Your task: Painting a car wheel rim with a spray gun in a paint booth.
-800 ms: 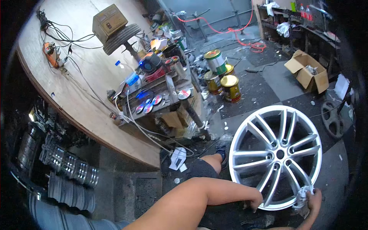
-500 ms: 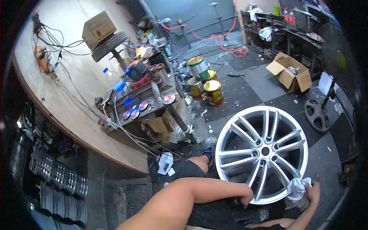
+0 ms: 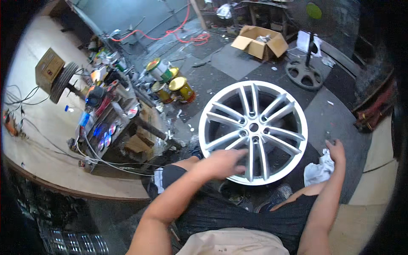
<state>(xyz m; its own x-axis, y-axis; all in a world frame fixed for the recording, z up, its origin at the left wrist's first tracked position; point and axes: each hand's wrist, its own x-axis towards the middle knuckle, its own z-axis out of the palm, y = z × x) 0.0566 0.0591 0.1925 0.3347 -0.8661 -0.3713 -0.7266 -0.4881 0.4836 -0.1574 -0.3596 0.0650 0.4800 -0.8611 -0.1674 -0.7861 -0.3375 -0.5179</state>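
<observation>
A silver multi-spoke alloy wheel rim (image 3: pixel 253 127) lies face up in front of me. My left hand (image 3: pixel 227 163) is over the rim's near left part, fingers apart and slightly blurred, holding nothing. Right of the rim, my right hand (image 3: pixel 336 151) has its fingers stretched out. A crumpled white cloth (image 3: pixel 318 173) is just below that hand, beside my right leg; its upper end comes up close to the fingers, and whether they touch is unclear.
A pedestal fan (image 3: pixel 305 74) and an open cardboard box (image 3: pixel 259 42) stand beyond the rim. Several paint cans (image 3: pixel 182 88) sit at the far left, beside a cluttered workbench (image 3: pixel 123 123). A red hose (image 3: pixel 170 32) lies at the back.
My view has swung to the right. My left hand has left the rim's near edge and reaches over the spokes. My right hand, earlier gripping the cloth at the rim, is now away with fingers stretched.
</observation>
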